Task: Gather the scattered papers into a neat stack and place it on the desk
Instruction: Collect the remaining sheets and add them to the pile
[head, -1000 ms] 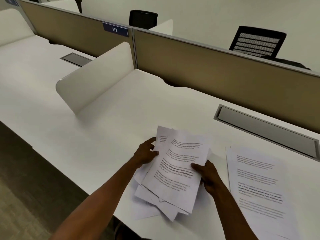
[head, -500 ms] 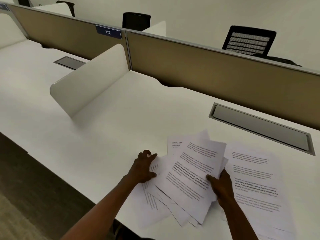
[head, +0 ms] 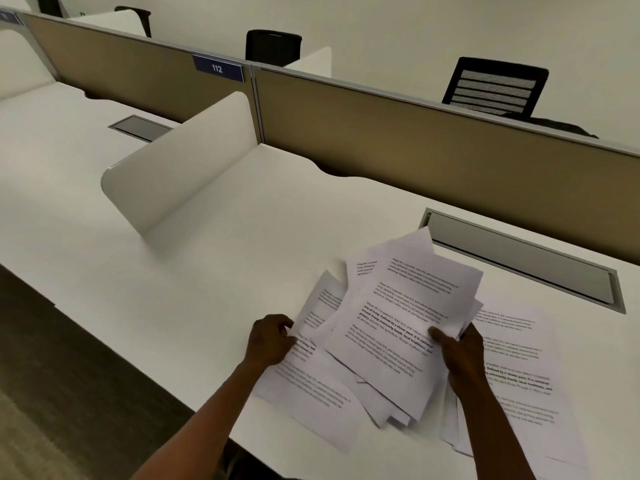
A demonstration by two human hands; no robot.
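Fanning out unevenly, the bundle of papers (head: 398, 327) sits between both hands above the white desk (head: 214, 258), its corners pointing in different directions and its lower edges ragged. The right hand (head: 460, 355) grips the bundle's right edge, thumb on top of the printed face and fingers curled beneath. The left hand (head: 270, 341) pinches the edge of a loose lower sheet (head: 311, 389), fingers curled on it; that sheet lies flat on the desk close to the front edge. Another printed sheet (head: 519, 368) rests flat to the right, partly under the right wrist, with more sheet edges showing below it.

Printed paragraphs cover every page, some lines in bold (the words are too blurred to read with confidence). A blue plate (head: 218, 68) on the tan partition (head: 415, 143) reads "112".

Just behind the bundle lies a grey cable hatch (head: 519, 261), its near rim beside the top corners of the papers. Bare desk surface stretches left toward the white side divider (head: 180, 168). Two black chairs (head: 495, 86) stand beyond the partition.
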